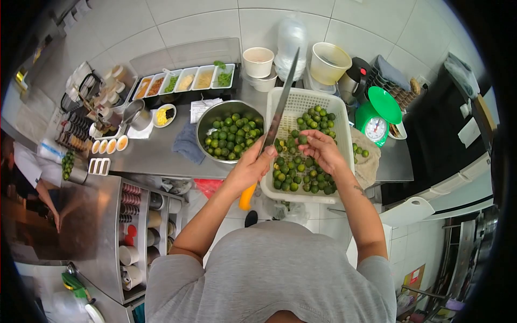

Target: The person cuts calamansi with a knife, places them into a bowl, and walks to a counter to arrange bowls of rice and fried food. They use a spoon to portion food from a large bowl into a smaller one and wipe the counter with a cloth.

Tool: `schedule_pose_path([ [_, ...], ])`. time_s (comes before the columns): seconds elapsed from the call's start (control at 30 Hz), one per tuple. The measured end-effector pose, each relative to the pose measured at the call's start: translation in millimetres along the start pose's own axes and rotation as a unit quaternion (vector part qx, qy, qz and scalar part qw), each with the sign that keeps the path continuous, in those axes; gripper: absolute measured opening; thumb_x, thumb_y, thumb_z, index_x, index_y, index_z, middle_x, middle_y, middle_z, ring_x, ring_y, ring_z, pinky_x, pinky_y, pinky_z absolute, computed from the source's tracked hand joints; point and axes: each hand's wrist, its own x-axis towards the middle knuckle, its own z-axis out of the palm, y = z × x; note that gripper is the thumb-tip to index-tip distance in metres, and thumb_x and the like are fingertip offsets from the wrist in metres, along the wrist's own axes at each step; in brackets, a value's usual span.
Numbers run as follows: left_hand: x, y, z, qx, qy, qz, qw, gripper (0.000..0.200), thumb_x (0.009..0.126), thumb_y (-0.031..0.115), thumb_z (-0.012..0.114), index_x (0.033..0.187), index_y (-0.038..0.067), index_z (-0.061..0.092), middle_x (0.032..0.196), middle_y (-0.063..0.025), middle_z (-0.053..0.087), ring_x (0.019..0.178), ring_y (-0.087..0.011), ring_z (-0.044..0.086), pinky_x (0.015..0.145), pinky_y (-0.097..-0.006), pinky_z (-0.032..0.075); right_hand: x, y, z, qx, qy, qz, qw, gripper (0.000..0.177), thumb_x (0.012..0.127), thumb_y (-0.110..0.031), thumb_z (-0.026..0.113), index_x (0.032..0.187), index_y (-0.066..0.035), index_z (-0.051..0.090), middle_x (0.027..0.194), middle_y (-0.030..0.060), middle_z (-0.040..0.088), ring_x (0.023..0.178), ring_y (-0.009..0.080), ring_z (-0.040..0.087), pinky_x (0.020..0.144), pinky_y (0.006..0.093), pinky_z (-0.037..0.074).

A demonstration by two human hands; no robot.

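Observation:
My left hand (254, 166) is closed around a long knife (281, 110), near where the blade meets its orange-yellow handle. The blade points up and away, over the edge of a white perforated basket (344, 116). Between the fingertips of my right hand (323, 152) is a small green lime (302, 139), held close to the blade. Many more limes (291, 175) lie in the basket below both hands. To the left, a steel bowl (200, 134) is filled with whole limes (231, 137).
A green scale (377, 121) and a beige cloth (366, 167) with several limes are at right. Topping trays (186, 81), plastic tubs (258, 62) and a blue cloth (188, 144) line the counter. Another person's hands (57, 220) show at far left.

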Motion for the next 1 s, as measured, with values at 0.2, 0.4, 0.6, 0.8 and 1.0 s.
schedule_pose_path([
  [0.2, 8.3, -9.6, 8.4, -0.034, -0.061, -0.006, 0.997, 0.057, 0.096, 0.051, 0.036, 0.134, 0.009, 0.038, 0.087, -0.0016, 0.046, 0.058, -0.0065, 0.042, 0.048, -0.0191, 0.037, -19.8, -1.5, 29.3, 0.204, -0.021, -0.076, 0.976, 0.03, 0.094, -0.013, 0.053, 0.12, 0.001, 0.051, 0.1, 0.0063, 0.059, 0.088, 0.0155, 0.061, 0.074, 0.0244, 0.051],
  [0.4, 12.9, -2.4, 12.1, -0.043, -0.105, -0.011, 0.993, 0.06, 0.097, 0.048, 0.038, 0.142, 0.01, 0.029, 0.093, -0.0012, 0.044, 0.06, -0.0065, 0.043, 0.049, -0.0189, 0.037, -31.7, -7.9, 43.1, 0.203, 0.001, -0.058, 0.977, 0.03, 0.092, -0.01, 0.057, 0.119, 0.001, 0.053, 0.101, 0.0055, 0.06, 0.091, 0.0165, 0.062, 0.076, 0.0253, 0.051],
  [0.6, 19.2, -9.2, 21.5, -0.046, -0.141, -0.03, 0.989, 0.058, 0.099, 0.045, 0.034, 0.146, 0.014, 0.024, 0.088, -0.0022, 0.043, 0.058, -0.0079, 0.044, 0.047, -0.0212, 0.038, -31.8, 9.5, 41.3, 0.157, 0.03, -0.092, 0.983, 0.03, 0.091, -0.006, 0.056, 0.12, 0.003, 0.054, 0.099, 0.008, 0.064, 0.09, 0.0163, 0.062, 0.077, 0.0261, 0.051],
  [0.8, 24.0, -13.3, 17.3, -0.023, -0.123, -0.047, 0.991, 0.059, 0.098, 0.048, 0.036, 0.146, 0.016, 0.026, 0.088, -0.0011, 0.044, 0.058, -0.0068, 0.043, 0.048, -0.0198, 0.036, -36.9, 4.6, 39.9, 0.132, 0.045, -0.104, 0.985, 0.029, 0.09, -0.003, 0.056, 0.119, 0.003, 0.055, 0.097, 0.0099, 0.064, 0.087, 0.0155, 0.061, 0.075, 0.0252, 0.049],
  [1.0, 13.3, -9.1, 32.8, 0.073, -0.112, 0.004, 0.991, 0.06, 0.098, 0.047, 0.034, 0.147, 0.015, 0.021, 0.09, -0.0014, 0.044, 0.059, -0.0079, 0.043, 0.048, -0.0209, 0.037, -31.5, 8.7, 32.6, 0.118, 0.062, -0.128, 0.983, 0.026, 0.091, -0.004, 0.055, 0.115, 0.003, 0.056, 0.097, 0.01, 0.065, 0.083, 0.0151, 0.061, 0.073, 0.0253, 0.048],
])
